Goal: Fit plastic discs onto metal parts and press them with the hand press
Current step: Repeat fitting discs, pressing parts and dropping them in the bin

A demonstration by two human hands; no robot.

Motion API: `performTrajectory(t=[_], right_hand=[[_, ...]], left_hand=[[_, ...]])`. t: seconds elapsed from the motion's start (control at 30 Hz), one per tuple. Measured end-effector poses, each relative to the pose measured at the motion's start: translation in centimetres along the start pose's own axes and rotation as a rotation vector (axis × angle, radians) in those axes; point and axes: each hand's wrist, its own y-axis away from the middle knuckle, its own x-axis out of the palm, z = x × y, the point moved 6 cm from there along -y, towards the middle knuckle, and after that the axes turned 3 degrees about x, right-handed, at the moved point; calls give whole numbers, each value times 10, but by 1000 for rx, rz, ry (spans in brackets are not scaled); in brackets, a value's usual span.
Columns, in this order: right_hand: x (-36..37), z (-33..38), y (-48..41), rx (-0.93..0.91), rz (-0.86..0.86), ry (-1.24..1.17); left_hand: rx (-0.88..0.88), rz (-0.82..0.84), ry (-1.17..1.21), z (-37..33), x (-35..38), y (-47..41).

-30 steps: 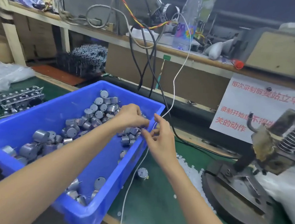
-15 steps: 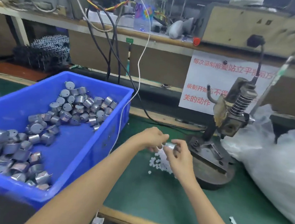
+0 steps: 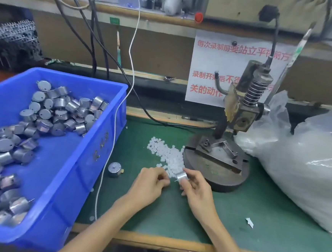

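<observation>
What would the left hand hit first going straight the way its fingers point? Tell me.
Probably the small silver metal cylinder held in the right hand, right ahead of the left hand; the white plastic discs lie beyond, depth unclear.

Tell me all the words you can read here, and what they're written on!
White paper sign, top line, red: "每次录制前要站立平视前方"
Sign, middle line: "录制开始后不..."; the rest is hidden behind the hand press.
Sign, bottom line: "关的动作"
Blue bin, outer wall: marks too blurred to read.
</observation>
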Motion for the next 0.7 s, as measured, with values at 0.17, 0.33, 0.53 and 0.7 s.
performTrajectory(t=[0.17, 0.33, 0.53, 0.7], right_hand=[[8, 7, 2, -84, 53, 222], [14, 12, -5, -153, 49, 349], [19, 14, -9, -191, 45, 387], [22, 15, -7, -259, 57, 472]], left_hand=[[127, -146, -33, 6, 1, 2], [125, -192, 1, 8, -1, 4], [110, -216, 44, 13, -6, 10], [134, -206, 17, 13, -4, 12]])
